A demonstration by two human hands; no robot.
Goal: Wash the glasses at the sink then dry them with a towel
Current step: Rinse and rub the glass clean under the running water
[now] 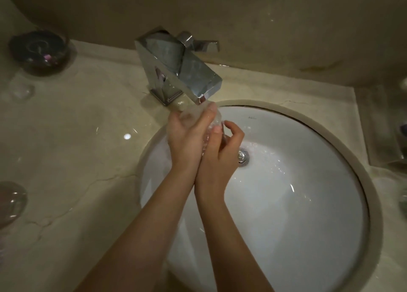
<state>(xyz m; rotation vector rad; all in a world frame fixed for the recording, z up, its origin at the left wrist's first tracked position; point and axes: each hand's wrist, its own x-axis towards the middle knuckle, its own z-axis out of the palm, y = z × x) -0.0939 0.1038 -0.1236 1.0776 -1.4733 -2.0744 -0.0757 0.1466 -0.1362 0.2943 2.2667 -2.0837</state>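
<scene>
Here, both hands grip one clear glass (pixel 212 124) under the faucet (pixel 180 69) spout, above the white sink (pixel 308 181): left hand (pixel 187 135) wrapped round it, right hand (pixel 222 157) pinching its side. Water wets the basin around the drain (pixel 243 156). At the desk (pixel 88 124)'s far left corner sits one dark bowl (pixel 39 49); its contents are unclear.
</scene>
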